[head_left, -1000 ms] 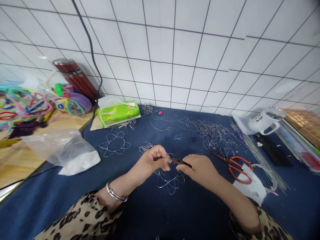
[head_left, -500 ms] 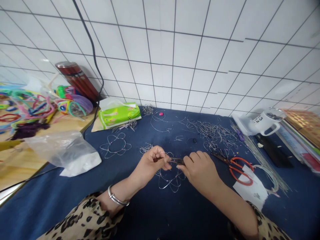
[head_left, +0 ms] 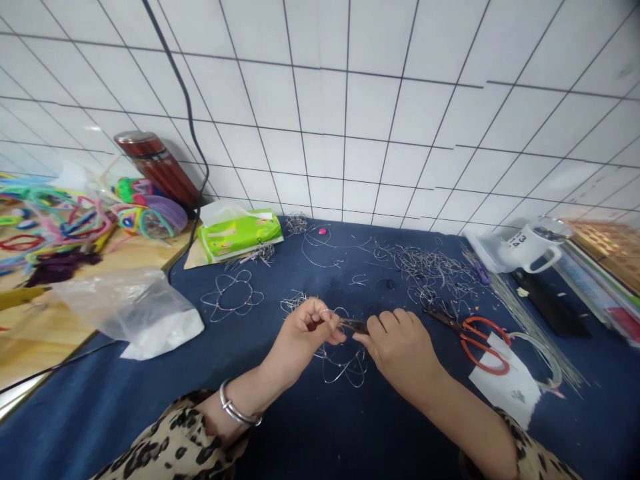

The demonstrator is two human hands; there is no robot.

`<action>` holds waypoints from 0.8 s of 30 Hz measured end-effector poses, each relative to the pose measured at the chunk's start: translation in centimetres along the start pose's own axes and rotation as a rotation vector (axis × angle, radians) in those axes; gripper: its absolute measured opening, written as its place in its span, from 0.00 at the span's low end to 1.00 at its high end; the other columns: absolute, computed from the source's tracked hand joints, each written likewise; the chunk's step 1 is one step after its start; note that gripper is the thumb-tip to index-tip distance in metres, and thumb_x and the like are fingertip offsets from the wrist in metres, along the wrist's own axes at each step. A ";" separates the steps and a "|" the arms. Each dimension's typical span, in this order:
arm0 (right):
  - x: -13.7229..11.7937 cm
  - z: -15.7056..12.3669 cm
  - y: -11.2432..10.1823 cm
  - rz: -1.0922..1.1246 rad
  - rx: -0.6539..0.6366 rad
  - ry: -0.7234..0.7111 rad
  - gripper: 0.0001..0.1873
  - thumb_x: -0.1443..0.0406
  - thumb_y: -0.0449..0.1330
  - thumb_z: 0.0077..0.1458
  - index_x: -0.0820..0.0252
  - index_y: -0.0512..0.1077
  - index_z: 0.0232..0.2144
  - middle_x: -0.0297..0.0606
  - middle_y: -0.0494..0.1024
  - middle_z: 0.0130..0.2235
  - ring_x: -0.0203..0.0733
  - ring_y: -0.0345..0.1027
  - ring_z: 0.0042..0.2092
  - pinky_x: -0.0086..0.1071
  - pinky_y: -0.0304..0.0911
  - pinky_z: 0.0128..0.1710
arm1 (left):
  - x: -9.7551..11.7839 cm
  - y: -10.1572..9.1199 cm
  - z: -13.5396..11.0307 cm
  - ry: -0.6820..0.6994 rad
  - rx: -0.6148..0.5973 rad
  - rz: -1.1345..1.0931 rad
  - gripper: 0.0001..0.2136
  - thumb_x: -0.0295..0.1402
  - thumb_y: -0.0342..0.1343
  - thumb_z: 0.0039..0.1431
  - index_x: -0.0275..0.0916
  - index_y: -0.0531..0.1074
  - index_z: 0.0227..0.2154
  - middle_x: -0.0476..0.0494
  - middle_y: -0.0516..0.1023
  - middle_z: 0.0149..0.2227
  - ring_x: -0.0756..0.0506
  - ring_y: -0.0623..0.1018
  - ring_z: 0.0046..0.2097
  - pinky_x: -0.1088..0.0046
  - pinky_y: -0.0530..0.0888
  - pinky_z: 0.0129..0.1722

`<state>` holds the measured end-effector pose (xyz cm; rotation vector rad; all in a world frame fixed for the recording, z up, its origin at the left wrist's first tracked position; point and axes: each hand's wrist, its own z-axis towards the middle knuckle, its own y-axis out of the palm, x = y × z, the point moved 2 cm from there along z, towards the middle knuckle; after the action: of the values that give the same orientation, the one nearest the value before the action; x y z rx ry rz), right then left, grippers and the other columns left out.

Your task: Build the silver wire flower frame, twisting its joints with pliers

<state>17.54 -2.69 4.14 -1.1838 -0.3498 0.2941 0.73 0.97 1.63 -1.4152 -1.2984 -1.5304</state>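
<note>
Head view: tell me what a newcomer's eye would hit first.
Probably the pair at the centre: the right hand grips dark pliers that point toward the left hand. Next, perhaps, the orange-handled scissors lying to the right, then the bright green tissue pack near the wall, left of centre.

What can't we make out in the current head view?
All in the head view:
- Pliers: handles hidden inside the right hand.
- Small piece in the left hand: covered by fingers, shape too small to tell.
- Wire flower: far part hidden behind the left hand.
- Paper: marks too small and blurred.
- Coloured strips: cut off by the left edge.
</note>
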 end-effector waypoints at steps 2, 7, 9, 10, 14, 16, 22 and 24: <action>0.0 0.0 0.1 0.001 0.009 -0.005 0.16 0.58 0.47 0.60 0.62 0.68 0.29 0.38 0.66 0.26 0.40 0.55 0.30 0.35 0.45 0.30 | -0.1 0.0 0.0 -0.005 0.011 -0.008 0.08 0.29 0.57 0.54 0.37 0.61 0.28 0.50 0.75 0.26 0.51 0.77 0.27 0.76 0.72 0.29; -0.1 0.0 0.2 0.013 0.000 -0.014 0.16 0.59 0.48 0.60 0.62 0.68 0.28 0.38 0.66 0.25 0.39 0.55 0.29 0.35 0.45 0.29 | -0.1 0.0 0.0 -0.008 0.028 0.001 0.08 0.30 0.57 0.53 0.37 0.61 0.27 0.50 0.75 0.26 0.51 0.77 0.27 0.76 0.73 0.29; -0.1 0.0 0.3 0.017 -0.013 -0.014 0.16 0.59 0.47 0.60 0.62 0.68 0.28 0.38 0.67 0.25 0.39 0.56 0.29 0.34 0.45 0.29 | -0.1 0.0 0.0 -0.006 0.029 0.004 0.08 0.30 0.57 0.53 0.37 0.61 0.27 0.50 0.75 0.26 0.51 0.77 0.27 0.76 0.73 0.29; -0.1 0.0 0.3 0.018 -0.016 -0.014 0.16 0.59 0.47 0.60 0.62 0.68 0.28 0.38 0.67 0.25 0.39 0.56 0.29 0.34 0.45 0.29 | -0.1 0.0 0.0 -0.008 0.030 0.004 0.08 0.30 0.57 0.53 0.37 0.61 0.27 0.50 0.75 0.26 0.51 0.77 0.27 0.76 0.73 0.29; -0.1 0.0 0.4 0.015 -0.024 -0.020 0.16 0.59 0.47 0.60 0.63 0.69 0.29 0.39 0.67 0.25 0.39 0.57 0.30 0.34 0.45 0.29 | -0.1 0.0 0.0 -0.008 0.040 0.009 0.09 0.30 0.58 0.52 0.37 0.62 0.27 0.49 0.75 0.25 0.50 0.77 0.27 0.75 0.73 0.29; -0.1 0.0 0.4 0.011 -0.029 -0.021 0.16 0.59 0.47 0.60 0.63 0.68 0.29 0.39 0.67 0.25 0.39 0.57 0.29 0.34 0.45 0.29 | -0.1 0.0 0.0 0.002 0.044 0.011 0.09 0.30 0.58 0.52 0.37 0.61 0.27 0.49 0.75 0.25 0.50 0.77 0.27 0.76 0.73 0.28; -0.3 0.0 0.3 0.001 -0.045 -0.013 0.16 0.60 0.46 0.61 0.62 0.68 0.28 0.38 0.68 0.25 0.40 0.58 0.29 0.34 0.46 0.29 | 0.0 0.1 -0.1 0.002 0.038 0.010 0.09 0.30 0.58 0.53 0.37 0.61 0.27 0.50 0.75 0.24 0.51 0.76 0.27 0.76 0.72 0.29; -0.3 0.0 0.3 0.005 -0.043 -0.015 0.16 0.60 0.47 0.61 0.62 0.67 0.28 0.38 0.67 0.24 0.39 0.58 0.29 0.34 0.46 0.28 | 0.0 0.1 -0.1 0.002 0.043 0.004 0.09 0.30 0.58 0.52 0.37 0.61 0.26 0.50 0.74 0.24 0.50 0.76 0.26 0.75 0.73 0.29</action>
<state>17.30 -2.73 3.82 -1.2256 -0.3683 0.3014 0.82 0.86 1.67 -1.3875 -1.3185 -1.4920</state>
